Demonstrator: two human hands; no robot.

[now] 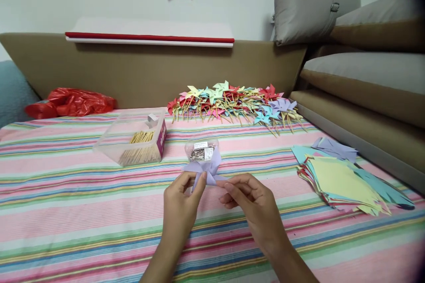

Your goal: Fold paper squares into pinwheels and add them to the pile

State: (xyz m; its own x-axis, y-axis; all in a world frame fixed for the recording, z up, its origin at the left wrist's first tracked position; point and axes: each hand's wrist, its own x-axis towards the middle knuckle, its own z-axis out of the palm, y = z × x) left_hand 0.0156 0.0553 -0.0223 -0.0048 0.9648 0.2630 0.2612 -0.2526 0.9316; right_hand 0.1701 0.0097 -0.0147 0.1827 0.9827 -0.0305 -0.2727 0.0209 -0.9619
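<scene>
A purple paper pinwheel [212, 169] is held up in front of me, its blades folded in towards the middle. My left hand [184, 201] is closed on it, the thumb pressed at the centre and the fingers behind. My right hand [254, 205] pinches the tip of its right-hand blade between thumb and fingertips. Just behind the pinwheel sits a clear plastic box [202, 148] of small metal pins with white labels, partly covered by the paper. I see no stick on this pinwheel.
A clear tub [113, 135] of wooden sticks [141, 148] stands left. Finished pinwheels [229, 101] are heaped at the back. Stacked coloured paper [345, 181] lies right, with dark scissors [407, 206] partly under it. Grey cushions [375, 70] rise at right; a red plastic bag [76, 102] lies back left.
</scene>
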